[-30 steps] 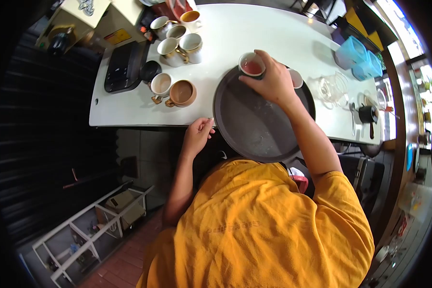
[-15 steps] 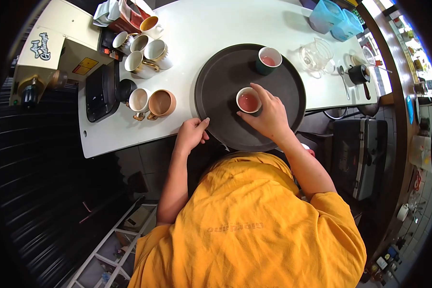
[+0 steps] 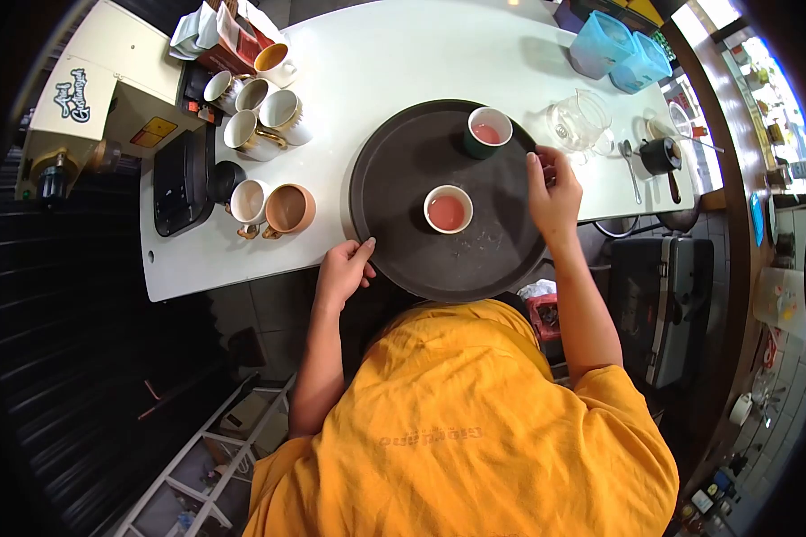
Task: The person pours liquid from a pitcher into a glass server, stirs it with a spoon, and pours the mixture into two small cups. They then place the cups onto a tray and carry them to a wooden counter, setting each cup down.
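A round dark tray (image 3: 403, 242) lies on the white table, its near edge jutting past the table's front edge. Near its middle stands a cup of pink drink (image 3: 448, 210), touched by neither hand. Toward the tray's back right stands a green cup (image 3: 487, 133), also with pink drink. My left hand (image 3: 344, 271) grips the tray's left front rim between thumb and fingers. At the right rim is my right hand (image 3: 555, 192), its thumb raised and fingers curled apart, with nothing visible in it.
Several mugs (image 3: 282, 116) stand at the left beside a coffee machine (image 3: 90, 89) and a black scale (image 3: 184, 179). Right of the tray are a glass jug (image 3: 580, 121), a spoon (image 3: 631, 170) and a small black pot (image 3: 661, 156). Blue containers (image 3: 603, 45) stand at the back right.
My right hand has let go of the middle cup and moved right to the tray's rim. The tray has shifted slightly left and down in view. My left hand stays at its rim.
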`<state>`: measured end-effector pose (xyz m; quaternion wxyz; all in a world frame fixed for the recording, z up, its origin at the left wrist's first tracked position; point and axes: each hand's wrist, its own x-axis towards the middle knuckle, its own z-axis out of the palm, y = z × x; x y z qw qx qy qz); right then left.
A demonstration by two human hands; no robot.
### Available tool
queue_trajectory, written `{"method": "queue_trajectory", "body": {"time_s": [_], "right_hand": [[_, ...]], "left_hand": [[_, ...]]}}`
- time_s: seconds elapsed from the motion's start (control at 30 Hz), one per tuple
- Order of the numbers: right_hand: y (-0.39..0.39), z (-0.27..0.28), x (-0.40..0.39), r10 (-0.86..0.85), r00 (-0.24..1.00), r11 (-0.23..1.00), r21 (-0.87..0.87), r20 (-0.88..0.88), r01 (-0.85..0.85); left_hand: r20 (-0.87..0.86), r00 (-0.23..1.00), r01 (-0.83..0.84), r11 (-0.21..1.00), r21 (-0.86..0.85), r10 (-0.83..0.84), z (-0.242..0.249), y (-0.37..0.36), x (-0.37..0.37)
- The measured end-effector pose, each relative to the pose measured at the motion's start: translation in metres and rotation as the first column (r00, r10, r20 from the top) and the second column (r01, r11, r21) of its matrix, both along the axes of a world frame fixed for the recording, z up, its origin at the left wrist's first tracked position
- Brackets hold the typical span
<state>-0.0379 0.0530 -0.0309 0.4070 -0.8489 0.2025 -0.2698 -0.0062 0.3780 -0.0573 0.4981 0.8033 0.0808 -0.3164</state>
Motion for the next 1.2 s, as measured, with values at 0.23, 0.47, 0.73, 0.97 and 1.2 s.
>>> {"method": "queue_trajectory", "body": {"time_s": [0.23,0.47,0.73,0.97,1.2], "right_hand": [[-0.061,-0.040,0.063,0.096,0.988,0.907,-0.398,-0.117,-0.135],[-0.075,-0.046,0.111,0.408,0.826,0.761,-0.355,-0.389,-0.543],[-0.078,-0.050,0.115,0.460,0.801,0.714,-0.375,-0.384,-0.591],[-0.072,-0.014,0.099,0.505,0.779,0.726,-0.306,-0.372,-0.616],[-0.035,0.041,0.057,0.542,0.778,0.752,-0.231,-0.316,-0.618]], "left_hand": [[0.048,0.977,-0.210,0.977,0.046,0.208,0.001,-0.018,-0.026],[-0.100,0.879,-0.477,0.855,-0.205,0.466,-0.018,-0.049,-0.067],[0.140,0.604,-0.736,0.616,-0.279,0.785,-0.038,-0.103,-0.080],[0.216,0.475,-0.838,0.514,-0.185,0.853,0.002,-0.109,-0.093],[0.252,0.466,-0.799,0.526,-0.292,0.848,0.057,-0.069,-0.132]]}}
